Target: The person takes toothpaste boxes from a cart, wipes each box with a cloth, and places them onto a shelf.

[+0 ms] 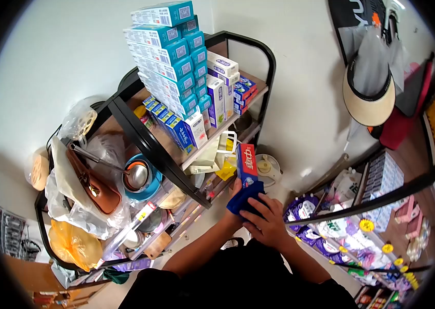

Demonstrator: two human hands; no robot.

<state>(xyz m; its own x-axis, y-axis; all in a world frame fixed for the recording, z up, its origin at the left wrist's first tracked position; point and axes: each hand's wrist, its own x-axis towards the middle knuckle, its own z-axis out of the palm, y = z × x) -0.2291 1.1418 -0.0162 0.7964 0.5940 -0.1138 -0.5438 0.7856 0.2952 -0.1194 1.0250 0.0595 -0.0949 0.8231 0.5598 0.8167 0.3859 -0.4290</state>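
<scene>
A red and blue toothpaste box (247, 160) with large white characters is held up in front of my body by my left hand (235, 206). My left fingers close around its lower end and are partly hidden. A dark blue cloth (245, 199) covers that lower end. My right hand (265, 219) presses its bent fingers over the cloth from the right side. Beyond the box, a shelf top carries a tall stack of teal and white boxes (168, 64). White and purple boxes (216, 100) and small blue and red boxes (244, 94) stand beside it.
A black-framed shelf (148, 144) runs along the left, with a brown bag (101, 193), a blue basin (148, 188) and plastic bags. Shelves of packaged goods (341, 226) stand on the right. A visor (369, 98) hangs on the wall, and a white round object (268, 167) lies below.
</scene>
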